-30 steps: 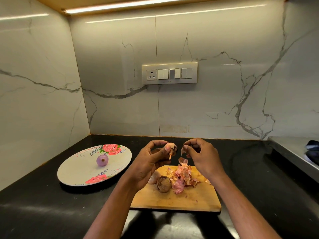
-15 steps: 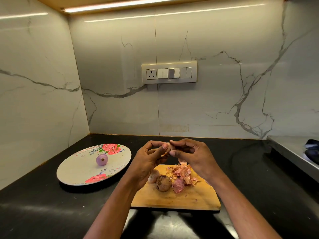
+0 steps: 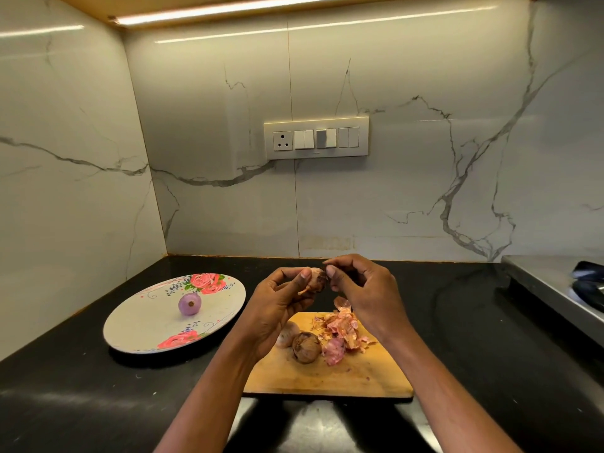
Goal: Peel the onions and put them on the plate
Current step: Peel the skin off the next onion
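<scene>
Marble walls meet in a corner behind a black worktop (image 3: 98, 403), with a switch panel (image 3: 316, 137) on the back wall. Above the wooden cutting board (image 3: 327, 377) the left hand (image 3: 277, 308) grips a small, partly skinned onion (image 3: 316, 279), its fingers curled round it. The right hand (image 3: 362, 289) pinches at the onion's top with thumb and forefinger. On the board lie two unpeeled onions (image 3: 306, 347), touching each other, just beside a heap of pink skins (image 3: 340, 335). Left of the board, a flowered plate (image 3: 143, 322) carries one peeled purple onion (image 3: 189, 304) near its middle.
</scene>
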The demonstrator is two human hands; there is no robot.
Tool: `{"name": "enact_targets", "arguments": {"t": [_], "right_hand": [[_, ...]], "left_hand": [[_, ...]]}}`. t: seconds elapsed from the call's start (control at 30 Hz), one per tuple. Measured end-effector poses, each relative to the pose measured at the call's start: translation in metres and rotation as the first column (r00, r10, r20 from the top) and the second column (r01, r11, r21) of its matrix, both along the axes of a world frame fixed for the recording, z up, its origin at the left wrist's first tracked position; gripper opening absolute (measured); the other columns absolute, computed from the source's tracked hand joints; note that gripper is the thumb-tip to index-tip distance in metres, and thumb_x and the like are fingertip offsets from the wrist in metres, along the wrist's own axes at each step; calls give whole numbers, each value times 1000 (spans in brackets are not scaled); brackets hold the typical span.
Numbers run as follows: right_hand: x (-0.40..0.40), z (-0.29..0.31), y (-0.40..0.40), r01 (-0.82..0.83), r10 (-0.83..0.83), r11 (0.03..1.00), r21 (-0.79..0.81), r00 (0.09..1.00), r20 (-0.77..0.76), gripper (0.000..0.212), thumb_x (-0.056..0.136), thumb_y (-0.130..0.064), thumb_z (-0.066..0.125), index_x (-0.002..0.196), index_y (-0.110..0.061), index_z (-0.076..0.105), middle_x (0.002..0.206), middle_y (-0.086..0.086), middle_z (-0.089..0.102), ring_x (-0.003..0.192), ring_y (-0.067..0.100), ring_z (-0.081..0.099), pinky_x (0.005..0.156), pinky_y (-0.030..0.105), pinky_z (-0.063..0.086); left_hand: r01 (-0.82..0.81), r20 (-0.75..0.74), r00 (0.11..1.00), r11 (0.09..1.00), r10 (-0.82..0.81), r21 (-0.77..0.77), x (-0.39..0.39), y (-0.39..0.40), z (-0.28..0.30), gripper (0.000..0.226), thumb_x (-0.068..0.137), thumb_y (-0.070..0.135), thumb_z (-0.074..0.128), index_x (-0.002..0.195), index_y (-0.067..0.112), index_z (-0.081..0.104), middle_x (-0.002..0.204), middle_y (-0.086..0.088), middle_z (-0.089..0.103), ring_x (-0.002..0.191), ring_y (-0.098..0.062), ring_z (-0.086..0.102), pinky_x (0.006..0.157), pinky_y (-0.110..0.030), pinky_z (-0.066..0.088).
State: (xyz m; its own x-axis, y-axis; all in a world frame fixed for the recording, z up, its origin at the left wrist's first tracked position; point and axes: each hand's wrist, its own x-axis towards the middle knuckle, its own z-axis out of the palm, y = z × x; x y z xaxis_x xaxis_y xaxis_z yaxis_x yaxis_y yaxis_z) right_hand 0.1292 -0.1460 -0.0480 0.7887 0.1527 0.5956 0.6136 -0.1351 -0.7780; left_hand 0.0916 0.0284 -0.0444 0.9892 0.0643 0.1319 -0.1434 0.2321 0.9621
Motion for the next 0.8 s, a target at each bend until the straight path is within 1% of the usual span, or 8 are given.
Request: {"name": "enact_targets", "arguments": {"t": [0.1,0.17,0.3,0.47,0.57,0.67,0.73,0.8], "right_hand": [[-1,3,0,-60,61,995,-76,998,15,29,87,-28,75,116,-29,70,105,-16,72,99,0,68,77,22,59],[-2,3,2,-44,47,993,-106,998,29,32,85,-25,77,116,-28,69,105,-16,73,99,-1,68,80,25,60],[-1,3,1,2,2,999,-47,996,93,23,84,-19,79,106,-23,72,96,-12,75,93,0,70,83,19,57],[-1,-1,4,82,-61,989,-120,983,172,14,89,-20,74,102,-22,67,93,-13,71,90,0,68,77,15,56],[0,-2,5,156,-134,984,-91,969,209,13,92,-17,70,101,-23,63,90,-12,69,89,-4,66,72,10,53],[4,-2,-2,205,-193,977,-52,967,167,15,92,-12,69,99,-22,61,87,-16,66,87,-11,63,67,4,49],[9,-5,-8,233,-222,969,-79,967,127,16,92,-10,69,97,-24,62,86,-19,65,84,-7,64,68,4,48],[12,-7,-12,223,-214,964,-143,974,75,17,93,-12,68,99,-29,65,91,-16,67,86,-4,64,70,2,47]], "left_hand": [[-8,-1,1000,1000,8,-1,0,1,1,43,77,32,70,115,11,67,110,-12,70,98,-23,69,77,-27,57],[-5,-1,1000,1000,5,17,-1,2,2,45,77,34,70,116,11,66,106,-11,72,90,-20,72,74,-26,57],[10,-5,1000,1000,-9,26,-2,0,3,44,76,34,70,115,13,65,104,-12,73,89,-22,74,74,-28,58],[26,-11,1000,999,-26,27,-2,-1,3,45,77,32,71,118,13,66,109,-13,72,93,-24,74,78,-30,59],[62,-20,998,998,-61,31,-3,0,3,45,79,30,70,120,12,66,104,-11,74,92,-24,74,79,-30,59],[90,-15,996,995,-89,45,-4,-1,3,40,83,28,67,120,12,66,101,-8,76,91,-22,74,76,-28,59],[80,-17,997,996,-79,48,-3,-2,3,40,83,29,67,120,13,66,101,-7,76,91,-23,74,76,-27,58],[63,-18,998,997,-62,33,-3,-1,3,42,81,29,68,120,13,65,100,-7,76,92,-24,74,77,-28,58]]}}
